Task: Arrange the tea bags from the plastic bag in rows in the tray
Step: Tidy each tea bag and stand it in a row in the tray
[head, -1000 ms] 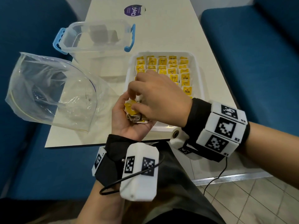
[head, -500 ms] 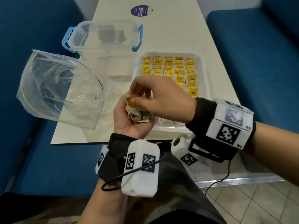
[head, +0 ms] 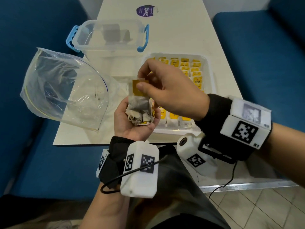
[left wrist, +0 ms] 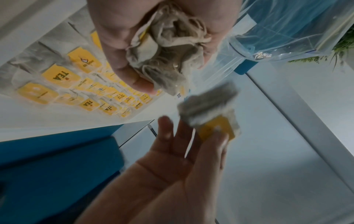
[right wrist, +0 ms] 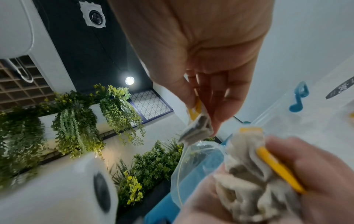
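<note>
- Yellow-tagged tea bags (head: pixel 195 75) already filled most of the white tray (head: pixel 209 76) in neat rows; the tray sat on the surface (head: pixel 181 33) at about 2 o'clock from our hands.
- Our right hand (head: pixel 171 90) pinched a single tea bag (head: pixel 139 96) by its yellow tag between thumb and fingers, with the bag hanging just above the bunch below.
- Our left hand (head: pixel 132 124), palm up with fingers curled, cupped a crumpled bunch of tea bags (head: pixel 140 116) at the near edge of the surface.
- At 10 o'clock lay the plastic bag (head: pixel 66 90), mouth open; we could not tell whether any tea bag was left inside, though it looked empty.
- A clear lidded box with blue clips (head: pixel 110 38) stood at 12 o'clock, just behind the tray.
- We judged the task well past halfway: the far rows looked full, and bags also showed in the near rows, though our hands hid the middle of the tray.
- What seemed left was the handful in our left hand, to be laid one at a time into whatever slots stayed free, starting with the bag we held.
</note>
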`<state>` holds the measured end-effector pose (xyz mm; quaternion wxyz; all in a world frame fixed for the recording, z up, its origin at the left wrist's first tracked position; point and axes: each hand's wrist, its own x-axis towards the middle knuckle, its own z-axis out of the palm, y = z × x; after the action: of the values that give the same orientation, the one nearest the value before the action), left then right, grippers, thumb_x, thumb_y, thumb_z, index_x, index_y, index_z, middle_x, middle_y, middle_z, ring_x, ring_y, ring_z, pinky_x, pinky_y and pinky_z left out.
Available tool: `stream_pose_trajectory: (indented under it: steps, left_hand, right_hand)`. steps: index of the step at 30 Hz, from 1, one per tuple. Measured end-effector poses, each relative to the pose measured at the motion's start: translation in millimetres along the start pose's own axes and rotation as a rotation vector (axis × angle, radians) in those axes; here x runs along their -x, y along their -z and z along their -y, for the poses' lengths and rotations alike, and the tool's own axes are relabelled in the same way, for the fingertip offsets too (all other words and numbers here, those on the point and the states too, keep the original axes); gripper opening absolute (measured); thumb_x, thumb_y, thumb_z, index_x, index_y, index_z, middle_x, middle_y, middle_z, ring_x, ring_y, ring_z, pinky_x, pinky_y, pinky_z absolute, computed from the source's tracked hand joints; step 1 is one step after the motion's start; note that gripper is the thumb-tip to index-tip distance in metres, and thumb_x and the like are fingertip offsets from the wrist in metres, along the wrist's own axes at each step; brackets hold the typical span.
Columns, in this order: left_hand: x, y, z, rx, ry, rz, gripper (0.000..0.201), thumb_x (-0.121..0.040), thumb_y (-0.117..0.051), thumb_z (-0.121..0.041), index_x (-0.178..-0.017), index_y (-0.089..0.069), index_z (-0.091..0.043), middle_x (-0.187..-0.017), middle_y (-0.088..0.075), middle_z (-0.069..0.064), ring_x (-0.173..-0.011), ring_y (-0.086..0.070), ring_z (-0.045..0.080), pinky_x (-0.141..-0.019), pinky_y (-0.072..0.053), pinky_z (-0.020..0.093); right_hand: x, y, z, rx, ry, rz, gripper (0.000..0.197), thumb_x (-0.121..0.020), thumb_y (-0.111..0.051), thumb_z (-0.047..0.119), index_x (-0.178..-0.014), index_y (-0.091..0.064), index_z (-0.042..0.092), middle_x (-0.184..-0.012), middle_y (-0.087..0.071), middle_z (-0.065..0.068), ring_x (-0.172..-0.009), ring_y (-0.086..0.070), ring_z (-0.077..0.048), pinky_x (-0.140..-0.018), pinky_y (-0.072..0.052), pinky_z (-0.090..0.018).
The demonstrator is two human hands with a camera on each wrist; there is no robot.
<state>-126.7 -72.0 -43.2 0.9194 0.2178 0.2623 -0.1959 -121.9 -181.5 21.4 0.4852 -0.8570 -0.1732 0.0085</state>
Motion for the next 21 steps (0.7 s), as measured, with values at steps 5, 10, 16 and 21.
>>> stream_pose_trajectory:
  steps: [5,10,16,21]
  left_hand:
    - [1,12,-17,0.089,0.054,0.013,0.028,-0.078,-0.057,-0.028,-0.084,-0.063,-0.001,-0.082,-0.06,0.016,-0.073,-0.055,0.025,-0.064,-0.054,0.03]
    - [5,23,-31,0.13,-0.018,-0.01,0.029,-0.077,-0.057,-0.028,-0.087,-0.059,-0.001,-0.079,-0.058,0.017,-0.073,-0.055,0.025,-0.065,-0.054,0.031]
    - [10,27,-35,0.167,-0.021,0.003,0.038,-0.071,-0.061,-0.028,-0.096,-0.058,0.0,-0.087,-0.057,0.017,-0.073,-0.057,0.026,-0.062,-0.055,0.03]
    - [12,29,-34,0.184,-0.028,-0.003,0.038,-0.072,-0.062,-0.027,-0.098,-0.059,0.0,-0.087,-0.058,0.018,-0.079,-0.057,0.026,-0.063,-0.055,0.031]
  right_hand:
    - [-11,19,0,0.02,-0.053,0.0,0.017,-0.087,-0.058,0.009,-0.082,-0.046,0.02,-0.075,-0.052,0.006,-0.064,-0.056,-0.012,-0.063,-0.056,-0.035]
    - [-23,19,-16,0.141,-0.265,0.203,0.011,-0.086,-0.054,0.003,-0.082,-0.049,0.011,-0.088,-0.055,-0.008,-0.075,-0.066,-0.029,-0.065,-0.059,-0.038]
    - [-37,-12,-38,0.432,-0.363,0.591,0.01,-0.088,-0.049,0.001,-0.08,-0.049,0.007,-0.089,-0.059,-0.012,-0.08,-0.07,-0.025,-0.047,-0.045,-0.015]
    - [-47,-27,-53,0.403,-0.439,0.71,0.017,-0.089,-0.055,0.003,-0.076,-0.046,0.01,-0.093,-0.06,-0.013,-0.077,-0.068,-0.027,-0.049,-0.045,-0.015]
